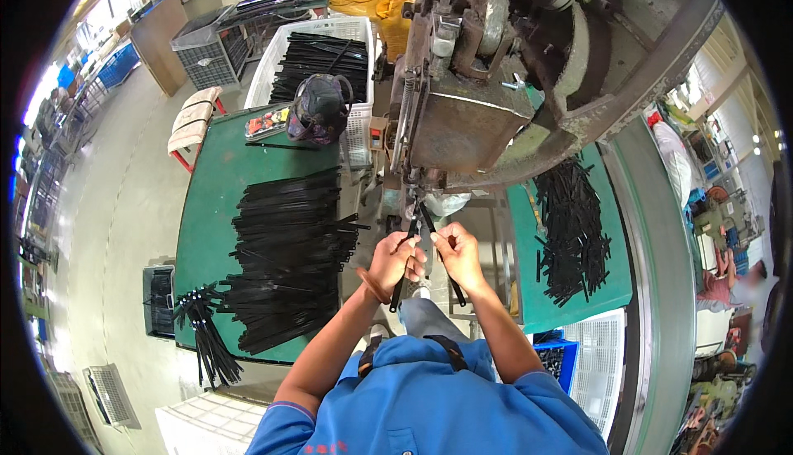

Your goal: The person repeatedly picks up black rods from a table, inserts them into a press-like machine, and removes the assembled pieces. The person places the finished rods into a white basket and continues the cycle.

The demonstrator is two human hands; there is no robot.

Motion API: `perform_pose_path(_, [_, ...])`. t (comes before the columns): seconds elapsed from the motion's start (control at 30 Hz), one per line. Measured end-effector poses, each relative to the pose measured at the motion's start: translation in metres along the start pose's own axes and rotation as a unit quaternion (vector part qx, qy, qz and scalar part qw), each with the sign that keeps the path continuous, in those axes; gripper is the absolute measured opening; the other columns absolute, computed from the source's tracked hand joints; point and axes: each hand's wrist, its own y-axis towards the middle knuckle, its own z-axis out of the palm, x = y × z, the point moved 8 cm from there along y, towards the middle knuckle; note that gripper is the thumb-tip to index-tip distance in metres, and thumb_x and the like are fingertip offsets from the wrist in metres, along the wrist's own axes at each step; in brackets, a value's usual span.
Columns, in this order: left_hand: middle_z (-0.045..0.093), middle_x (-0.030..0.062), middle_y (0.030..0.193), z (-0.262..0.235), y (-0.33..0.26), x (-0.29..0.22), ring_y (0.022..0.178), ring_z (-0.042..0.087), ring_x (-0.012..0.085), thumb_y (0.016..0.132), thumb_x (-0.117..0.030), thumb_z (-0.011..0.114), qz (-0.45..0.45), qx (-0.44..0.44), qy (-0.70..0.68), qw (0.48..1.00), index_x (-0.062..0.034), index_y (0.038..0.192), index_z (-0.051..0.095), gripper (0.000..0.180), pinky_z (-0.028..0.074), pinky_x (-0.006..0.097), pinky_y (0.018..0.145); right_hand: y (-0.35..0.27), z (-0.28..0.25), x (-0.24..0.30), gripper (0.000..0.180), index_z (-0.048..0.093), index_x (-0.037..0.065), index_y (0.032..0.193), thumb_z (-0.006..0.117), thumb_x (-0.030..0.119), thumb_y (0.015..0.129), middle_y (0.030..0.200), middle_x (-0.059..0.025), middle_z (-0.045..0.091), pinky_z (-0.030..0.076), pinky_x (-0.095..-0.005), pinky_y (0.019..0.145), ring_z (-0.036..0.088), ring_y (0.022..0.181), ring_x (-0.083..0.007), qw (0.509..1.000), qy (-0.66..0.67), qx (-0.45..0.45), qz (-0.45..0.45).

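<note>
Fingers of the left hand (396, 262) are curled tight around a thin black strip (403, 265), which runs from under the palm up toward the foot of the machine. The right hand (457, 254) pinches a second black strip (441, 258) between thumb and fingertips; this one slants from the same spot under the machine down and to the right, past the wrist. The two strips form a narrow upside-down V, their upper ends nearly meeting just below the press head (462, 116), a heavy, worn grey-brown metal body that fills the upper middle of the view.

Left of the hands lies a green-topped table (206, 207) carrying a broad, layered heap of long black strips (289, 257), with a tied bundle of strips (206, 331) hanging over its near corner. At the table's far end sit a dark bag (318, 108) and a white plastic crate (285, 50) filled with more strips. Right of the hands, another green surface (529, 290) holds a loose pile of shorter black pieces (570, 232). A blue crate (553, 356) stands beneath it, near the person's blue shirt (429, 405).
</note>
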Motion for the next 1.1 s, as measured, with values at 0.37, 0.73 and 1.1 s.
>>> perform_pose_path(0.37, [0.056, 0.0043, 0.073, 0.017, -0.014, -0.020, 0.052, 0.055, 0.0103, 0.094, -0.023, 0.050, 0.055, 0.010, -0.021, 0.998, -0.0010, 0.109, 0.049, 0.026, 0.044, 0.022, 0.043, -0.022, -0.005, 0.034, 0.011, 0.053, 0.005, 0.079, 0.060, 0.008, 0.088, 0.060, 0.0049, 0.048, 0.034, -0.0202, 0.045, 0.042, 0.051, -0.0025, 0.999, 0.005, 0.035, -0.018])
perform_pose_path(0.73, [0.047, -0.0033, 0.059, -0.002, 0.003, 0.008, 0.044, 0.042, 0.0052, 0.092, -0.027, 0.054, 0.071, -0.133, -0.018, 0.988, -0.0060, 0.089, 0.060, 0.022, 0.031, 0.021, 0.037, -0.056, -0.005, 0.021, 0.008, 0.054, 0.001, 0.081, 0.063, 0.000, 0.082, 0.072, -0.0077, 0.055, 0.043, -0.0269, 0.052, 0.053, 0.059, -0.0137, 0.978, -0.087, 0.087, -0.169])
perform_pose_path(1.1, [0.050, -0.0018, 0.072, -0.003, 0.005, 0.024, 0.046, 0.042, 0.0067, 0.093, -0.027, 0.053, 0.009, -0.157, -0.008, 0.987, -0.0084, 0.089, 0.054, 0.019, 0.031, 0.020, 0.038, 0.060, -0.009, 0.004, 0.013, 0.064, 0.003, 0.089, 0.064, 0.015, 0.086, 0.069, -0.0046, 0.064, 0.046, -0.0236, 0.052, 0.058, 0.061, -0.0065, 0.982, -0.112, 0.008, -0.155])
